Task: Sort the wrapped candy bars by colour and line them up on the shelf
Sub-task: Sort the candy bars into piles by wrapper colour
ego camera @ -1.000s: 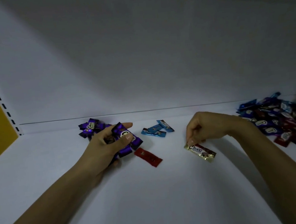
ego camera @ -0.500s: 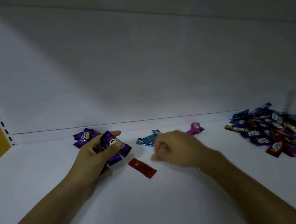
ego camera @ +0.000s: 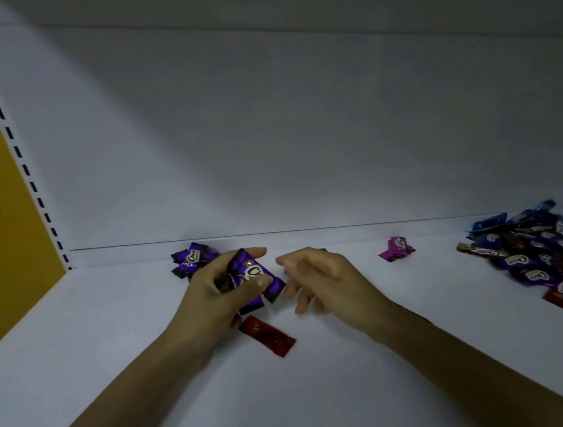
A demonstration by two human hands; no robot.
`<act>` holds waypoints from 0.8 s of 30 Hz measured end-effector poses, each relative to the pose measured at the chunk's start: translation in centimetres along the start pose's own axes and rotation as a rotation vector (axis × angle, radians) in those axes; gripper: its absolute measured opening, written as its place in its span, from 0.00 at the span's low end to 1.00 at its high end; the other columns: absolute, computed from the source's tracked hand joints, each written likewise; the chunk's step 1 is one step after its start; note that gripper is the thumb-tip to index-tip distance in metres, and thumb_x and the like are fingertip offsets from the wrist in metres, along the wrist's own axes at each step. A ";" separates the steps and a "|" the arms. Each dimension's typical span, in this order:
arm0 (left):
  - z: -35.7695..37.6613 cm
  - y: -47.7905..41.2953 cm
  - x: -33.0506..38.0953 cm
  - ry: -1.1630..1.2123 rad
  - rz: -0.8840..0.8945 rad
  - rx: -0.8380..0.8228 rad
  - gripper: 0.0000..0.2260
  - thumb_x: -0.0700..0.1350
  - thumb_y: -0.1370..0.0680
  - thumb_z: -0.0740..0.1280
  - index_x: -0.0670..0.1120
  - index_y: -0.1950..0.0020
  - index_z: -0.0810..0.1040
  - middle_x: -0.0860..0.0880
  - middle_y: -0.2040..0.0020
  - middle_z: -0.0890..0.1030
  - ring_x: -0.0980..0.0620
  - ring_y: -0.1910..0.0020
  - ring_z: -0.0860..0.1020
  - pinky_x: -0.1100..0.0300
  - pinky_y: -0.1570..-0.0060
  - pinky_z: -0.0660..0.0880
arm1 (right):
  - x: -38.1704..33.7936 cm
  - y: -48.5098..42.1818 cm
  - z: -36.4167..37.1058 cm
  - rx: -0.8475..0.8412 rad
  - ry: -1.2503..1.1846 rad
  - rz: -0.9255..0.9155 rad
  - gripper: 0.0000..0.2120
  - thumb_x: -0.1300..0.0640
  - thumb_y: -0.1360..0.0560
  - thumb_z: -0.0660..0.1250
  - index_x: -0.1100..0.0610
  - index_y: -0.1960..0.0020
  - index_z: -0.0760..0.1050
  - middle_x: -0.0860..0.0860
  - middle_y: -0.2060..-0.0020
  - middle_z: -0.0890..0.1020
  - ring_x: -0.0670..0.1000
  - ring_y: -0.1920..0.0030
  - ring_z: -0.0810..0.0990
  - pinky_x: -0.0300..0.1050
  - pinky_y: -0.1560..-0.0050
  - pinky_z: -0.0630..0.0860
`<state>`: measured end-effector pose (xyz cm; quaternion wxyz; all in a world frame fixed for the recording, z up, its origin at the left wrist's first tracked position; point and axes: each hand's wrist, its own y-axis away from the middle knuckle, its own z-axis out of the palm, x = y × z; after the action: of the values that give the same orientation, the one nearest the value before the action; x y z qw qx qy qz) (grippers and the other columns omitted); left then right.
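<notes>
Head view: my left hand point(ego camera: 212, 299) grips a bunch of purple candy bars point(ego camera: 257, 276), thumb on top and fingers curled round them, just above the white shelf point(ego camera: 114, 350). My right hand point(ego camera: 324, 278) hovers just beside the bunch, fingers loosely curled, holding nothing. One red bar point(ego camera: 267, 335) lies flat on the shelf right below the held bunch, near my left wrist. A small purple pile point(ego camera: 191, 259) sits at the back edge behind my left fingers; touching or not, cannot tell. The magenta bars point(ego camera: 396, 249) lie to the right, apart from both hands. A mixed heap point(ego camera: 545, 256) of blue, purple, red and gold bars lies far right.
</notes>
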<state>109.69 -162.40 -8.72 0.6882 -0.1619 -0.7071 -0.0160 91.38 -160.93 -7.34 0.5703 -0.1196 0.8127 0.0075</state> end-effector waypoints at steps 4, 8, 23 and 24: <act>0.5 0.2 0.0 0.027 0.019 -0.058 0.14 0.45 0.31 0.72 0.54 0.47 0.82 0.48 0.54 0.85 0.50 0.56 0.83 0.61 0.57 0.80 | 0.0 0.5 0.2 -0.003 -0.043 -0.080 0.03 0.60 0.24 0.67 0.56 0.53 0.80 0.45 0.70 0.82 0.43 0.71 0.79 0.34 0.70 0.73; -0.5 -0.8 0.2 0.170 -0.038 0.101 0.16 0.35 0.24 0.67 0.56 0.50 0.84 0.51 0.57 0.82 0.57 0.67 0.77 0.66 0.71 0.73 | 0.1 -0.2 -0.5 0.209 -0.175 0.003 0.05 0.61 0.22 0.64 0.59 0.52 0.79 0.46 0.73 0.81 0.43 0.75 0.75 0.33 0.73 0.71; -5.2 -2.2 -0.3 0.279 0.050 0.525 0.04 0.40 0.25 0.71 0.44 0.53 0.77 0.52 0.66 0.83 0.58 0.68 0.80 0.67 0.75 0.72 | -0.7 -13.0 7.0 0.152 0.226 0.133 0.02 0.58 0.27 0.70 0.57 0.56 0.80 0.52 0.66 0.82 0.45 0.71 0.79 0.34 0.72 0.72; -5.1 -2.1 -0.3 0.270 0.060 0.504 0.05 0.39 0.25 0.71 0.43 0.52 0.77 0.53 0.66 0.84 0.59 0.68 0.81 0.68 0.75 0.72 | -0.3 -13.3 7.0 0.171 0.395 0.122 0.02 0.57 0.27 0.70 0.55 0.57 0.79 0.51 0.63 0.82 0.48 0.64 0.81 0.38 0.65 0.75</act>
<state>114.05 -165.70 -8.32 0.7949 -0.0026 -0.5855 0.1591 100.71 -172.72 -7.84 0.4065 -0.0207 0.9120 -0.0505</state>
